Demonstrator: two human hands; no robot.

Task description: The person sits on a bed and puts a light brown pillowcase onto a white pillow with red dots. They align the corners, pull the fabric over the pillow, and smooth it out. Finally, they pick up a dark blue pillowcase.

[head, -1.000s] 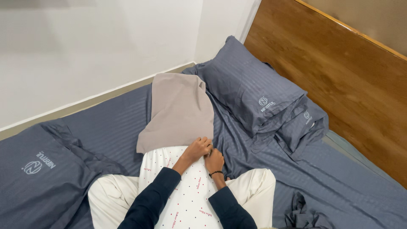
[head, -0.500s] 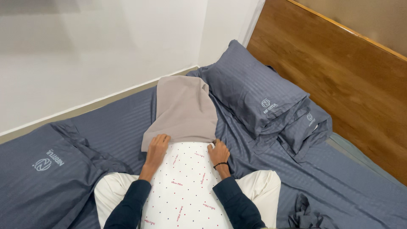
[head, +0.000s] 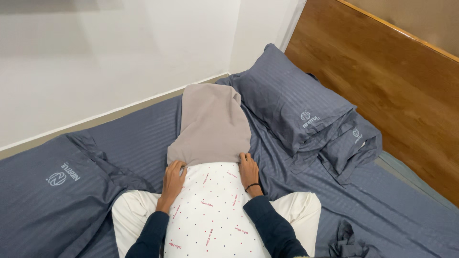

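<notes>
Change: hands moved apart since a second ago, from middle of cover edge out to its two corners. Cover edge now pulled lower on pillow; more pillow hidden.

Left hand (head: 173,176): grip closed on tan cover (head: 210,125) corner, 9 o'clock side.
Right hand (head: 248,168): grip closed on other corner, 3 o'clock side.

White dotted pillow (head: 210,215): lies on lap, far end tucked in cover, near end bare.

Count: 1 tan cover, 1 dotted pillow, 3 grey pillows — two stacked at 2 o'clock (head: 291,95), one at 9 o'clock (head: 43,191). 1 crumpled grey cloth (head: 351,241) at 5 o'clock. 1 bed (head: 138,134).
</notes>
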